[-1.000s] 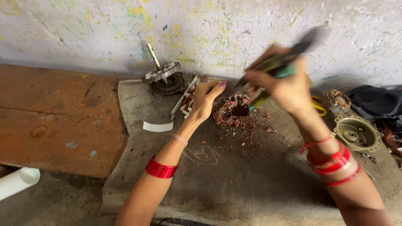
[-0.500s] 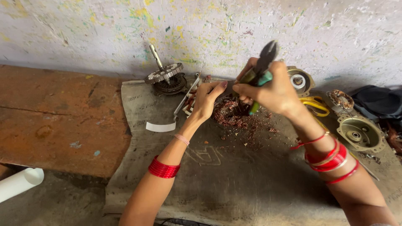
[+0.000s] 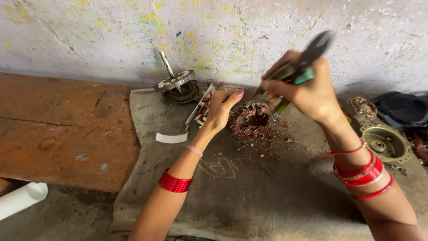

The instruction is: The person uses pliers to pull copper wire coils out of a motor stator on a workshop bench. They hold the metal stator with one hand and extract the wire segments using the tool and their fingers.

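Observation:
My left hand (image 3: pixel 220 109) rests on the edge of a round motor stator (image 3: pixel 250 119) packed with copper winding, which lies on a grey cloth (image 3: pixel 249 187). Its fingers press against the stator's left side. My right hand (image 3: pixel 307 91) is raised above the stator and grips a pair of pliers (image 3: pixel 298 67) with green handles, jaws pointing up and to the right. Bits of copper wire (image 3: pixel 272 143) are scattered on the cloth just right of the stator.
A rotor with a shaft (image 3: pixel 176 85) leans near the paint-flecked wall (image 3: pixel 214 35). A round metal motor cover (image 3: pixel 384 142) and a copper coil (image 3: pixel 363 106) lie at right. A white strip (image 3: pixel 171 138), a rusty slab (image 3: pixel 62 125) and a white pipe (image 3: pixel 20 200) lie at left.
My right hand has swung the pliers down towards the stator and lifted them again to the right. My left hand has stayed on the stator.

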